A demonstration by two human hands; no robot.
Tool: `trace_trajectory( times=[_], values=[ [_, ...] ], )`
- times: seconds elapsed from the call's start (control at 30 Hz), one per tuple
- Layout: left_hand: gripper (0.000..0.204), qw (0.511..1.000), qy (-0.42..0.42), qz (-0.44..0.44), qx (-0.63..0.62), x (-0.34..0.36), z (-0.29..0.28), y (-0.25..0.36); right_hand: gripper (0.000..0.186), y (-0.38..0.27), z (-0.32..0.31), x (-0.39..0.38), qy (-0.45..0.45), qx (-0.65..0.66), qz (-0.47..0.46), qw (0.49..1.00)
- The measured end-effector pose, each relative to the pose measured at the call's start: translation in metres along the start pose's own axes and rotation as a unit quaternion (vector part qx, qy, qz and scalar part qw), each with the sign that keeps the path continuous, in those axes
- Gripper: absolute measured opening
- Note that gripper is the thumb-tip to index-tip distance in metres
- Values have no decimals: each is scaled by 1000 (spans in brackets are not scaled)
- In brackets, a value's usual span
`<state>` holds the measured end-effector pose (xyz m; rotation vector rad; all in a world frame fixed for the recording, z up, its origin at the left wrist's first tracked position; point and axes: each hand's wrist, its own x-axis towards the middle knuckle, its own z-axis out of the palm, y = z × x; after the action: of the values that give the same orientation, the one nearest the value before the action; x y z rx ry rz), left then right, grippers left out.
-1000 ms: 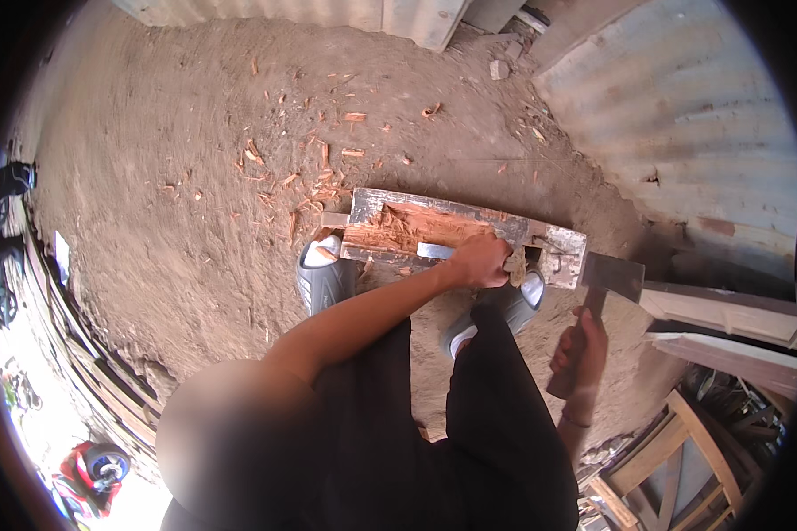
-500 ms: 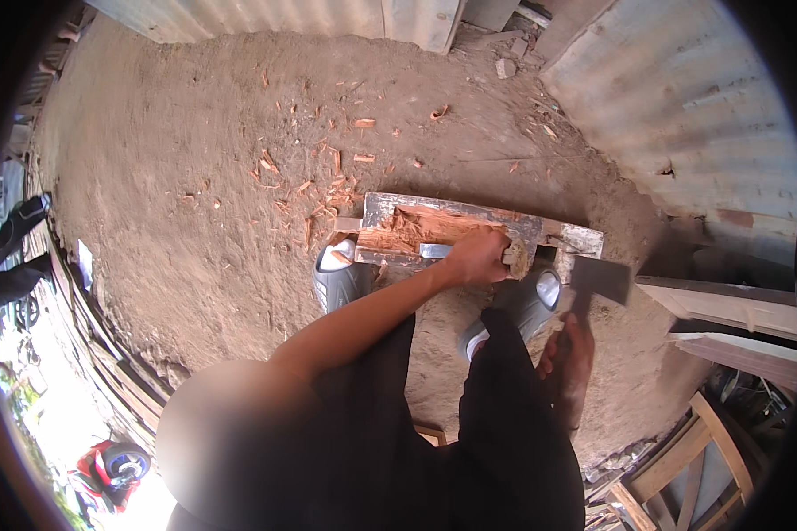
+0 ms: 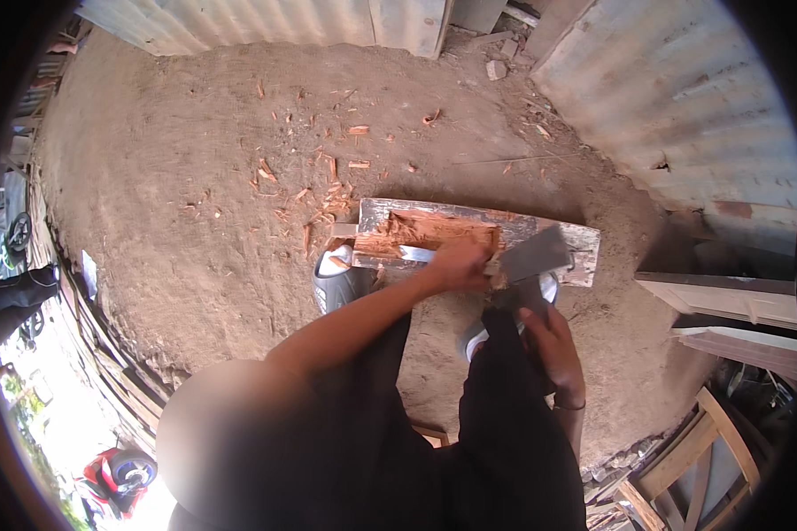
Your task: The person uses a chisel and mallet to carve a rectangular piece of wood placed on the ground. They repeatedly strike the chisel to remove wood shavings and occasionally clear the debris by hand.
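The wooden plank point(image 3: 478, 232) is lying flat on the dirt floor point(image 3: 195, 177), just above frame centre, its upper face hacked to raw red wood. The left hand point(image 3: 459, 265) is gripping the plank's near edge. The right hand point(image 3: 553, 350), at 4 o'clock of the plank, is clenching what appears to be the handle of a hatchet point(image 3: 533, 257); its blade is resting on the plank. Wood chips point(image 3: 323, 181) are lying at 10 o'clock. Corrugated sheets point(image 3: 673, 115) are standing at 2 o'clock. Half a second earlier the blade was hanging off the plank's right end.
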<state>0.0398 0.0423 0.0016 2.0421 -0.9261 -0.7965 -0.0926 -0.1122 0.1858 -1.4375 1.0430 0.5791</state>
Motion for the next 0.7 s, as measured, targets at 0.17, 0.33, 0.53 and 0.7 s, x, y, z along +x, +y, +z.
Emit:
trace_trajectory(
  times=[0.17, 0.33, 0.53, 0.7],
  values=[
    [29, 1000, 0, 25, 1, -8, -14, 0, 28, 0, -2, -14, -2, 84, 12, 996],
    [27, 998, 42, 42, -26, -7, -24, -1, 33, -34, -28, -78, 144, 153, -12, 978],
    [29, 996, 23, 90, -7, -37, -53, -26, 41, -30, -77, -144, 185, 162, -145, 959],
    [28, 990, -1, 130, -48, -45, -69, -13, 40, -8, -60, -142, 166, 267, -154, 937]
  ],
)
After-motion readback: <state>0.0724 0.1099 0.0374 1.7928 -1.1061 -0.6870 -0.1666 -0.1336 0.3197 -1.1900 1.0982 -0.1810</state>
